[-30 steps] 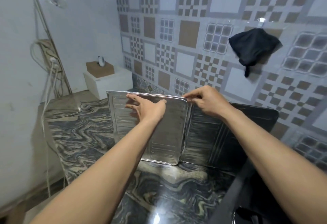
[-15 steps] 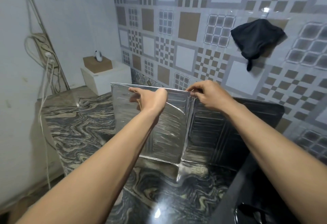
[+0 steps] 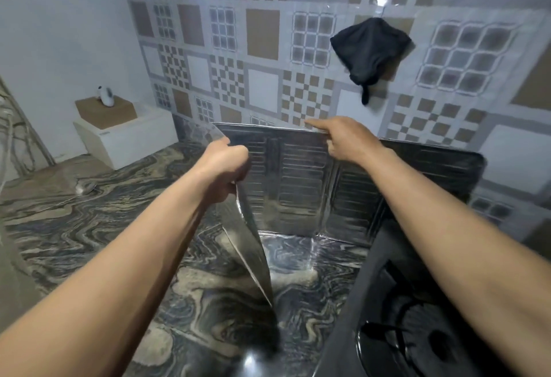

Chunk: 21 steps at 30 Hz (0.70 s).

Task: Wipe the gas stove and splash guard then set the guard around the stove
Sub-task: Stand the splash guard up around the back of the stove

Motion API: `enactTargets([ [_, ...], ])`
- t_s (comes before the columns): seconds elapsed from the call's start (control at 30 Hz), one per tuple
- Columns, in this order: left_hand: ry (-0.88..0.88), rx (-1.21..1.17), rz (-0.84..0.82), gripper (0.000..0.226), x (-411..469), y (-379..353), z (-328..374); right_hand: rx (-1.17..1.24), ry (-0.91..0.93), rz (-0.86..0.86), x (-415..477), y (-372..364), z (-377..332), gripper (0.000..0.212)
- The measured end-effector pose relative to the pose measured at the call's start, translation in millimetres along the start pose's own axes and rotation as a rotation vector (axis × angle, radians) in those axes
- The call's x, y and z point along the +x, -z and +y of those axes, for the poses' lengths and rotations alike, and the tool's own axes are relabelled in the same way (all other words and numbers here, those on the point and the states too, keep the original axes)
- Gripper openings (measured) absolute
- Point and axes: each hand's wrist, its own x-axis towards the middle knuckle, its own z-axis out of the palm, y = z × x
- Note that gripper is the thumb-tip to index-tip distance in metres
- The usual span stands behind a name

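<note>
The splash guard (image 3: 298, 186) is stood on the desk (image 3: 89, 227) by the wall (image 3: 262, 30). Its left panel is turned forward and is held by the left hand (image 3: 223, 165); its top edge is held by the right hand (image 3: 346, 138). The gas stove (image 3: 402, 317) is set to the right, before the guard. A cloth (image 3: 369, 45) is hung on the wall above. A box (image 3: 128, 141) is set far left

Both bare forearms reach forward, roughly parallel and well apart. Left hand (image 3: 225, 165): fist-like, knuckles up, fingers curled round the upper edge of the splash guard (image 3: 298, 186). Right hand (image 3: 343, 138): set higher and farther forward, index finger straight along the guard's top rim, remaining fingers curled over it.
</note>
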Motion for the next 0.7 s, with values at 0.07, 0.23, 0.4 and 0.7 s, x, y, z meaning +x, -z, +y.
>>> enactTargets([
  [0.07,-0.022,-0.011,-0.05,0.07,2.8,-2.7,0.5,0.032,0.009,-0.013,1.3,-1.9,7.1,0.07],
  [0.23,-0.04,0.034,-0.205,0.06,4.3,-12.0,6.5,0.109,0.025,0.015,-4.3,-11.8,30.1,0.061],
  [0.4,-0.027,0.167,-0.29,0.061,6.8,-14.2,6.8,0.075,-0.035,0.055,-18.0,-9.3,56.8,0.064],
  [0.7,-0.19,0.385,-0.449,0.077,-5.4,-27.5,24.8,0.043,-0.103,0.074,-58.7,11.9,112.4,0.065],
])
